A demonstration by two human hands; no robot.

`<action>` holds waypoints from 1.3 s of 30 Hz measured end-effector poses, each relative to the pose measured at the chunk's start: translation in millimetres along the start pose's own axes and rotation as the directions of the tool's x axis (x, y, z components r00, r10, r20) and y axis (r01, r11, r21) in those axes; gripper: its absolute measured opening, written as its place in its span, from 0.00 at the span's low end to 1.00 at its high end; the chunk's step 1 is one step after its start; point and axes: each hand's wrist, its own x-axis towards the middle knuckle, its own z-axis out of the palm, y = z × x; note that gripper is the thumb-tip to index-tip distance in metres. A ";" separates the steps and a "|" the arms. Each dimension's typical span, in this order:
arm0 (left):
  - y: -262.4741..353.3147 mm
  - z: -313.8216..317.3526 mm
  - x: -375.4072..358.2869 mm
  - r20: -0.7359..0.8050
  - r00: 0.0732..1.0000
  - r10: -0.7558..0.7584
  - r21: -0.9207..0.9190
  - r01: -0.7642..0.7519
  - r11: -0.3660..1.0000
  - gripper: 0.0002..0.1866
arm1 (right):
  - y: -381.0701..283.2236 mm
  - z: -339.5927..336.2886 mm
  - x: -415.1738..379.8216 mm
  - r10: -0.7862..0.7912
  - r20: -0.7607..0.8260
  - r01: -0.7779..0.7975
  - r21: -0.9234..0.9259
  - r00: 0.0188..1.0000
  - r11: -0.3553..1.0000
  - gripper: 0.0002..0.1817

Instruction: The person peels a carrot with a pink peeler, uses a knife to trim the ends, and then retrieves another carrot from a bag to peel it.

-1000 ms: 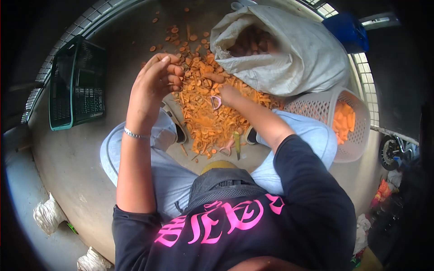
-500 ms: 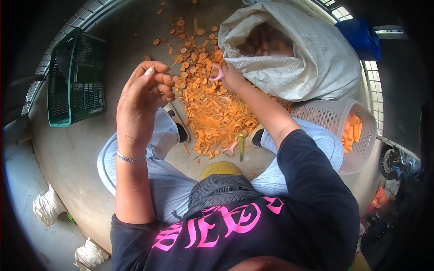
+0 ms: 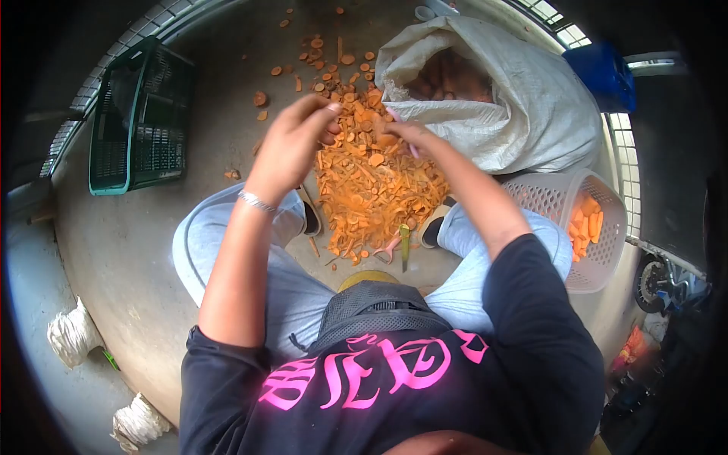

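Note:
My right hand (image 3: 402, 135) is closed around a pink peeler (image 3: 393, 114), over the far part of a heap of carrot peelings (image 3: 379, 182). Only parts of the peeler show beside the fingers. Across from it, my left hand (image 3: 307, 125) has its fingers curled in toward the thumb; what they hold, if anything, is hidden. Cut carrot rounds (image 3: 347, 59) lie scattered beyond the heap. A second pink peeler (image 3: 388, 250) rests at the heap's near edge, beside a green-yellow knife-like tool (image 3: 404, 246).
A white woven sack (image 3: 523, 114) with carrots (image 3: 447, 80) in its mouth lies at the far right. Below it stands a pale perforated basket (image 3: 591, 280) with peeled carrots (image 3: 585, 227). A green crate (image 3: 144, 121) is at the left, a blue jerrycan (image 3: 603, 76) behind the sack.
My left hand has moved right and turned, coming closer to my right hand. My right hand has shifted slightly right and nearer, with the peeler turned in its grip.

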 end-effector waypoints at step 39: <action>13.3 65.0 -40.1 0.471 0.864 -0.181 -0.577 0.457 0.677 0.18 | -110.2 11.5 -270.6 -0.983 0.144 0.637 -0.770 0.117 -0.037 0.13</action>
